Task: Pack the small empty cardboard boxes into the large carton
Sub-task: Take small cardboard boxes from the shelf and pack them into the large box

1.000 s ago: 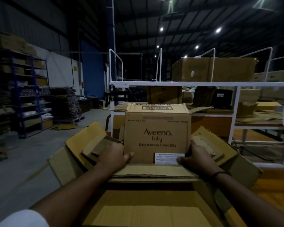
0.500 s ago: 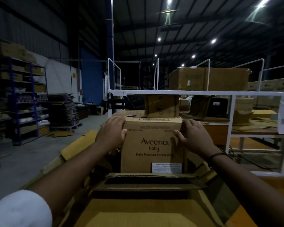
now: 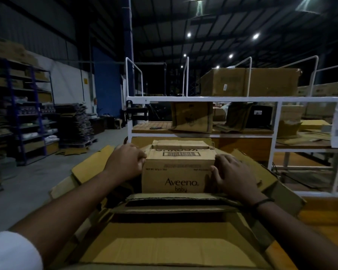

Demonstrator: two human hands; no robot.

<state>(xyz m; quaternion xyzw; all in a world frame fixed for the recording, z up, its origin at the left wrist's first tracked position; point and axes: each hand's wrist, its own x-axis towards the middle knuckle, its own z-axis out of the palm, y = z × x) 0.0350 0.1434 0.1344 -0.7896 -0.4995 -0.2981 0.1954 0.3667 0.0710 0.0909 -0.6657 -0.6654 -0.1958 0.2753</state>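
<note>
From the head camera, my left hand (image 3: 125, 164) is clamped against the left upper edge of the Aveeno box (image 3: 177, 172), fingers curled around its corner. My right hand (image 3: 232, 176) presses flat on the box's right side, fingers spread and wrapped onto the front face at the edge, so I hold the box between both palms. The box stands upright at 12 o'clock from me, its lower part sunk behind the folded flaps of the large carton (image 3: 164, 248), whose open mouth spreads out just below my wrists at 6 o'clock. Its printed front faces me, a barcode on the top flap. A black band (image 3: 262, 201) circles my right wrist, and a white sleeve (image 3: 12, 250) shows at 8 o'clock. Beyond the box stands a white metal rack (image 3: 203, 98) holding more cartons, with a big brown one (image 3: 250, 81) on top at 1 o'clock. Blue shelving (image 3: 35, 106) lines the wall at 10 o'clock.
</note>
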